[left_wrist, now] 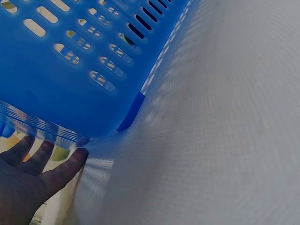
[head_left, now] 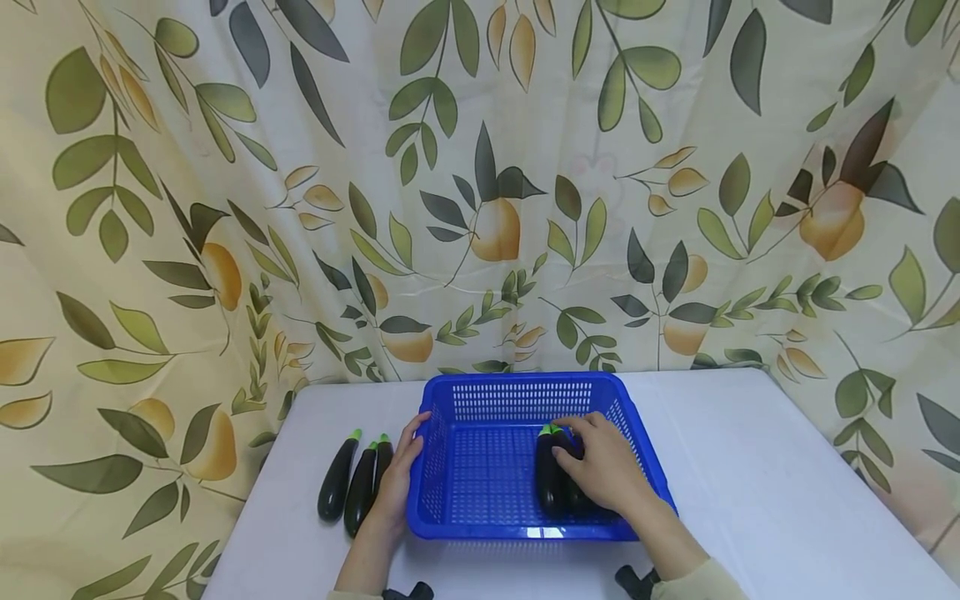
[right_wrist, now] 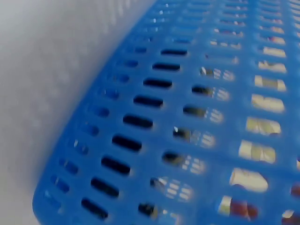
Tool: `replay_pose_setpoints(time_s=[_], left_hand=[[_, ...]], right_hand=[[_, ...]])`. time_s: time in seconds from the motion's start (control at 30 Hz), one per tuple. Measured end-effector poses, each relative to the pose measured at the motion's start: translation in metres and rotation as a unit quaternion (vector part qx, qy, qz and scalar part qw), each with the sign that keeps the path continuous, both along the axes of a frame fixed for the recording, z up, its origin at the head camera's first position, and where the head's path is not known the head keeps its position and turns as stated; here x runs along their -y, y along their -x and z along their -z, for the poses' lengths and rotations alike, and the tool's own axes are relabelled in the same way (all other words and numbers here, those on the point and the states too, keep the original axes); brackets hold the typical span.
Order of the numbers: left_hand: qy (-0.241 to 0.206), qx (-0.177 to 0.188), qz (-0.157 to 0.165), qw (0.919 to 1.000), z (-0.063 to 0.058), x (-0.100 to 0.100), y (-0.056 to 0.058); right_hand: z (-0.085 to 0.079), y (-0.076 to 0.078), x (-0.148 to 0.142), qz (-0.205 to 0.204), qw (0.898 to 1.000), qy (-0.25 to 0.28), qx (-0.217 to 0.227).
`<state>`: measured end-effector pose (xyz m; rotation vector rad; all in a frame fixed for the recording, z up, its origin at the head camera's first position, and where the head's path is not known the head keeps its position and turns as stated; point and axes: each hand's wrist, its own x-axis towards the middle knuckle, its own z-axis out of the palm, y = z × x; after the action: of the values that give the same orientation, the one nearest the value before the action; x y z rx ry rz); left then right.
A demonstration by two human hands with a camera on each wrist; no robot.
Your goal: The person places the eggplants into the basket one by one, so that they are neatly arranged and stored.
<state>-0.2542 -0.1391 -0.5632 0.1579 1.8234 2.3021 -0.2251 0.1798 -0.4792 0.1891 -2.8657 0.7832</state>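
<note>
In the head view a blue plastic basket [head_left: 517,532] with slotted walls stands on the table. Dark eggplants with green stem ends, at least two, lie side by side at its right; the left eggplant [head_left: 550,483] shows best. My right hand [head_left: 603,467] reaches over the basket's right part, thumb and fingers curled about the upper end of the eggplant beside it, which it partly covers. Against the basket's left side rests my left hand [head_left: 396,479]; the left wrist view shows its fingers [left_wrist: 63,173] extended along the outer wall. The right wrist view shows only slotted basket wall [right_wrist: 197,154].
Three more eggplants [head_left: 337,483] lie on the white tabletop [head_left: 757,475] left of the basket, the nearest one close to my left forearm. Behind the table hangs a leaf-and-fruit patterned curtain [head_left: 525,317]. Black straps or mounts [head_left: 636,582] show at both wrists.
</note>
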Motion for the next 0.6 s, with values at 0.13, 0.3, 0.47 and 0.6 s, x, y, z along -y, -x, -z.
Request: replay_pose_setpoints(time_s=[0.13, 0.3, 0.47, 0.6], left_hand=[[0.0, 0.005, -0.003, 1.0, 0.001, 0.0, 0.0], [0.0, 0.005, 0.0, 1.0, 0.001, 0.001, 0.0], [0.0, 0.007, 0.002, 1.0, 0.0, 0.001, 0.001], [0.005, 0.009, 0.003, 0.9999, 0.0, 0.001, 0.001]], right_hand=[[-0.002, -0.002, -0.009, 0.006, 1.0, 0.012, -0.02], [-0.003, -0.003, -0.02, 0.022, 0.999, 0.016, -0.047], [-0.003, -0.005, -0.031, 0.04, 0.996, 0.015, -0.072], [-0.002, -0.007, -0.043, 0.057, 0.994, 0.02, -0.092]])
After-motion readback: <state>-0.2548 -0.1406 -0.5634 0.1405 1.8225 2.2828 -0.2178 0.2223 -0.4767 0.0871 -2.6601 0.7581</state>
